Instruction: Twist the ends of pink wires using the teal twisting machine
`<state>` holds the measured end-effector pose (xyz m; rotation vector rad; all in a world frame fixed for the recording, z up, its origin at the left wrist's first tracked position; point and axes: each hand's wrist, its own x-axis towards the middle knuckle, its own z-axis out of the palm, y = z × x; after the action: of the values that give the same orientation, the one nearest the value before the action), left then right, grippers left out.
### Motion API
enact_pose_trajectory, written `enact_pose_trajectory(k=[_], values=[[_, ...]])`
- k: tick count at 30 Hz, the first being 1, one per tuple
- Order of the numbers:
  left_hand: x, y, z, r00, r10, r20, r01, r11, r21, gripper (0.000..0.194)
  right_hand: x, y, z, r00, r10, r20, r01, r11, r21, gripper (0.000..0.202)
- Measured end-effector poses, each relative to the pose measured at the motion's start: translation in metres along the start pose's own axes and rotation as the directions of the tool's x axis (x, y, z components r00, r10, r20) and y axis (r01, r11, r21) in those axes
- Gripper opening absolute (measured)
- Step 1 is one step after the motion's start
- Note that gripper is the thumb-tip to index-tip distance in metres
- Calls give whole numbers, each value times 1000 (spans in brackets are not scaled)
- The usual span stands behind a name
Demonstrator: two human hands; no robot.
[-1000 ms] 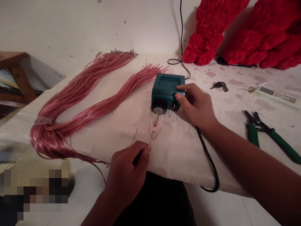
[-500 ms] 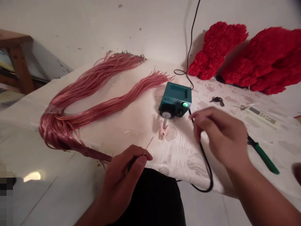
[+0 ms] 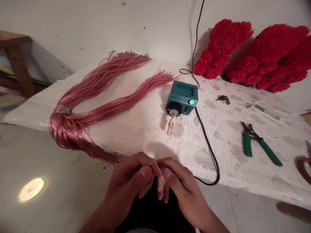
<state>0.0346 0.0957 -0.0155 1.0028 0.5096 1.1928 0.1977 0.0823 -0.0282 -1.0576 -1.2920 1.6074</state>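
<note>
My left hand [image 3: 132,184] and my right hand [image 3: 178,184] meet at the near edge of the table, fingertips pinched together on one thin pink wire strand [image 3: 167,160]. Beyond them stands a small teal motor box [image 3: 182,97] with a lit green button [image 3: 191,102] and a pink clip [image 3: 171,124] on its shaft. A big bundle of pink wires [image 3: 97,103] lies looped on the left of the cloth-covered table [image 3: 218,136].
A black cord [image 3: 206,142] runs from the box over the table edge. Green-handled pliers [image 3: 259,144], keys [image 3: 222,98] and a remote [image 3: 263,113] lie on the right. Red fluffy bundles [image 3: 255,51] lean against the wall. A wooden bench [image 3: 14,61] stands at far left.
My right hand left the motor box, whose green button now glows, and came back to join my left hand on the wire strand. The view tilted down slightly.
</note>
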Motion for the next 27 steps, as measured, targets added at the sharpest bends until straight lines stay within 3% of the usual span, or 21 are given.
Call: enact_pose_trajectory(k=[4, 8, 11, 13, 15, 17, 19, 21, 27], values=[[-6, 0, 3, 1000, 11, 17, -10, 999, -47, 19, 4, -7, 4, 990, -132, -45, 133, 991, 25, 25], [-16, 6, 3, 1000, -15, -5, 15, 996, 83, 19, -1, -10, 6, 973, -219, -67, 213, 974, -82, 31], [-21, 24, 6, 981, 13, 193, -70, 952, 297, 20, -6, -11, 7, 954, -286, -89, 270, 950, -160, 35], [-24, 37, 6, 912, 9, 410, -189, 897, 400, 20, -11, -12, 6, 937, -337, -85, 314, 926, -208, 34], [-27, 45, 3, 867, -20, 499, -264, 830, 491, 31, -16, -13, 6, 916, -397, -56, 368, 888, -274, 29], [-30, 47, -3, 908, 10, 419, -293, 730, 617, 37, -22, -14, 6, 897, -442, -10, 413, 845, -339, 25], [-33, 44, -8, 955, 148, 258, -292, 617, 731, 34, -28, -16, 7, 888, -459, 38, 435, 808, -397, 24], [-34, 41, -9, 950, 260, 173, -294, 554, 779, 30, -33, -16, 9, 890, -449, 82, 436, 783, -444, 25], [-39, 39, 12, 930, 219, 294, -366, 531, 764, 28, -48, -19, 15, 882, -445, 156, 451, 701, -552, 25]])
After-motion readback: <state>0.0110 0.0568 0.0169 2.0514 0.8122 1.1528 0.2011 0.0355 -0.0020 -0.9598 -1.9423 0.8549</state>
